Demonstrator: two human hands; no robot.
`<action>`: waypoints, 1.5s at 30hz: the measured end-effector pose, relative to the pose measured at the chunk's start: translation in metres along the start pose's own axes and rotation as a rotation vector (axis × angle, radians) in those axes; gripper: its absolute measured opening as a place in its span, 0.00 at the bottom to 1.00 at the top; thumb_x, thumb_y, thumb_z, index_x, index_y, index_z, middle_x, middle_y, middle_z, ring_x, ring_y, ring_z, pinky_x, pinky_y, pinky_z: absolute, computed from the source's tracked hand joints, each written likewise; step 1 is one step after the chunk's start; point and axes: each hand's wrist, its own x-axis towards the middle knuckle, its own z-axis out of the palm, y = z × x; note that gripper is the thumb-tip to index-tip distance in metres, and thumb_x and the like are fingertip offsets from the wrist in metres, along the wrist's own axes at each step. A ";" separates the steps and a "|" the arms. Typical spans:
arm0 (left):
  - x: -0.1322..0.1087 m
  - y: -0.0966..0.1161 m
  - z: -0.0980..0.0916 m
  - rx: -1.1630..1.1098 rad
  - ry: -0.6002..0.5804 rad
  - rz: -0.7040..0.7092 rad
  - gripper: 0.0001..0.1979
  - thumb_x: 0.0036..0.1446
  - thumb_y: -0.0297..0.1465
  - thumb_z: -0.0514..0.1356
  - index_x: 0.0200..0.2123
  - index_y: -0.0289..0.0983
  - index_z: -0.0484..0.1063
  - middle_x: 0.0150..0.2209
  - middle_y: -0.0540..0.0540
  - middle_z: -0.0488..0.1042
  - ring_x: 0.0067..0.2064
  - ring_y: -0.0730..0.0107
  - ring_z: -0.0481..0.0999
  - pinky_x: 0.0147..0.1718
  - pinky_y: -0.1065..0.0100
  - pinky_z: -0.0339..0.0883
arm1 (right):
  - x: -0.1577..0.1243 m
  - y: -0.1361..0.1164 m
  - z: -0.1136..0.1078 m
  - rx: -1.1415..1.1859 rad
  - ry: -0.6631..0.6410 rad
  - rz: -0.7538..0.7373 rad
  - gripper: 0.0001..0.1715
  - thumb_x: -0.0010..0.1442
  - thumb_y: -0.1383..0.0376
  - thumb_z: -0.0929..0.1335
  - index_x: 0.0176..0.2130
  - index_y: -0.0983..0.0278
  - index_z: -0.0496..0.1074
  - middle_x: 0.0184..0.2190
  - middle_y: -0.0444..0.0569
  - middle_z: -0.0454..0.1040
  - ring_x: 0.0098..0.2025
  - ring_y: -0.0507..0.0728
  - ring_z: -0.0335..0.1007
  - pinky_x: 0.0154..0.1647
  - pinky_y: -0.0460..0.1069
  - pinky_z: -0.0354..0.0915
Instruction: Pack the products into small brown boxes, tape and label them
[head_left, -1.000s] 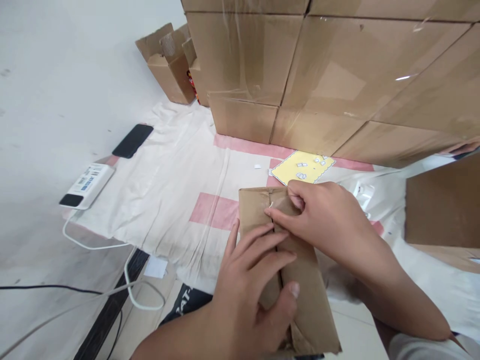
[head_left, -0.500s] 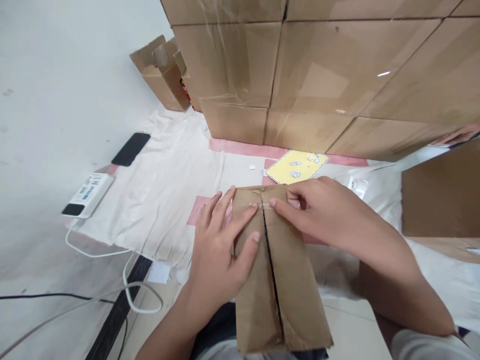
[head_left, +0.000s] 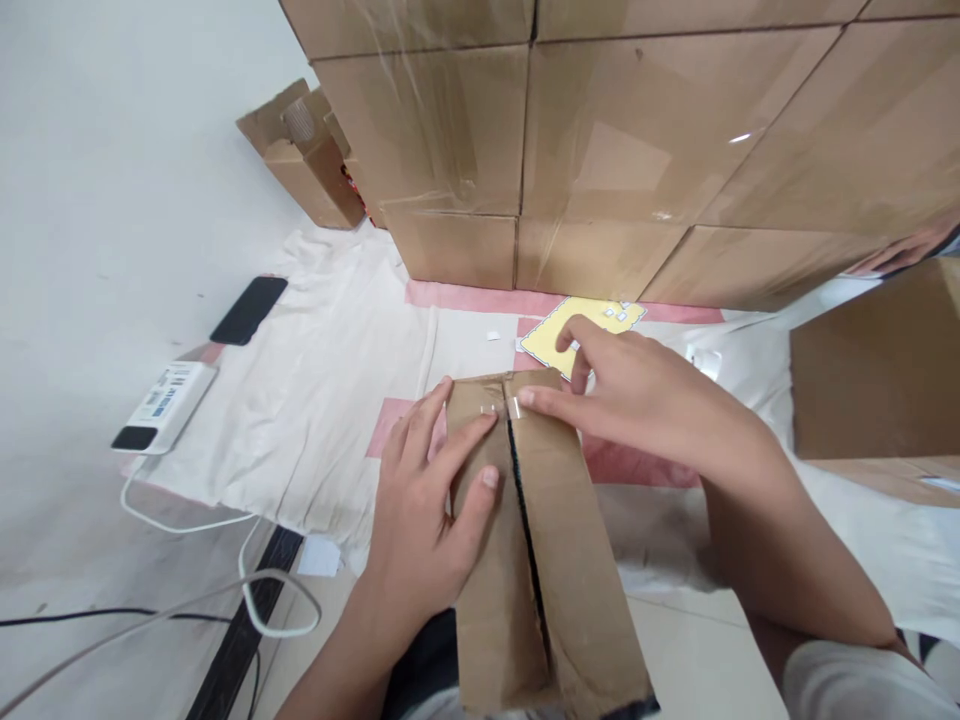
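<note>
A narrow brown cardboard box (head_left: 577,560) lies lengthwise in front of me, its two top flaps meeting at a dark gap. A short strip of clear tape (head_left: 491,410) spans the seam near the far end. My left hand (head_left: 431,500) rests spread on the left flap, its index fingertip at the tape and its other fingers along the box's left edge. My right hand (head_left: 607,385) touches the right flap with its thumb beside the tape. Its fingers are bent and held apart from the thumb, over a yellow sheet (head_left: 547,335) with small white pieces on it.
Large taped cartons (head_left: 600,130) are stacked at the back. A smaller opened box (head_left: 322,180) stands by the wall. On the white cloth (head_left: 315,370) lie a black phone (head_left: 249,310) and a white power bank (head_left: 165,405) with a cable. Another carton (head_left: 877,370) is at right.
My right hand's fingers have lifted off the box's far right edge and opened toward the yellow sheet, its thumb staying on the flap. The left hand keeps its place on the box.
</note>
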 end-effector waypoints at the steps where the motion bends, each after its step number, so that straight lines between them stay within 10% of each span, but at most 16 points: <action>1: 0.000 0.000 0.000 -0.003 -0.004 -0.001 0.21 0.72 0.36 0.53 0.65 0.45 0.68 0.74 0.41 0.53 0.73 0.52 0.57 0.67 0.45 0.54 | 0.001 -0.003 0.003 0.016 -0.009 0.020 0.35 0.59 0.36 0.67 0.49 0.61 0.70 0.33 0.49 0.77 0.34 0.61 0.72 0.32 0.50 0.56; 4: 0.000 0.000 -0.001 -0.008 -0.012 -0.005 0.21 0.72 0.36 0.53 0.66 0.46 0.67 0.75 0.41 0.53 0.73 0.52 0.56 0.69 0.44 0.51 | 0.005 -0.005 0.011 0.060 -0.084 0.057 0.43 0.57 0.32 0.66 0.54 0.61 0.69 0.34 0.52 0.78 0.36 0.64 0.73 0.32 0.51 0.58; 15: 0.001 0.001 0.002 -0.018 -0.012 -0.008 0.21 0.71 0.35 0.53 0.64 0.45 0.69 0.75 0.42 0.53 0.73 0.52 0.57 0.70 0.44 0.49 | 0.020 0.019 0.001 0.236 -0.412 -0.092 0.21 0.66 0.45 0.64 0.43 0.59 0.70 0.42 0.48 0.78 0.41 0.61 0.71 0.37 0.51 0.60; 35: 0.013 0.015 -0.011 0.381 -0.128 0.088 0.20 0.69 0.37 0.54 0.61 0.48 0.73 0.69 0.33 0.58 0.69 0.40 0.62 0.65 0.32 0.54 | 0.015 0.021 0.002 0.220 -0.346 -0.128 0.20 0.64 0.45 0.67 0.42 0.58 0.72 0.34 0.47 0.78 0.36 0.60 0.72 0.38 0.51 0.64; 41: 0.013 0.006 -0.009 0.132 -0.135 0.019 0.17 0.70 0.38 0.54 0.59 0.46 0.70 0.71 0.36 0.54 0.73 0.46 0.56 0.65 0.38 0.58 | 0.014 0.023 0.003 0.209 -0.307 -0.131 0.24 0.64 0.43 0.66 0.43 0.59 0.74 0.41 0.49 0.80 0.41 0.61 0.74 0.43 0.52 0.66; 45: 0.015 -0.021 0.004 -0.340 -0.156 -0.034 0.32 0.69 0.41 0.56 0.71 0.42 0.47 0.77 0.35 0.39 0.78 0.51 0.38 0.72 0.40 0.44 | 0.033 0.043 0.009 0.284 -0.397 -0.194 0.33 0.62 0.40 0.68 0.54 0.60 0.74 0.56 0.54 0.77 0.57 0.66 0.72 0.59 0.57 0.65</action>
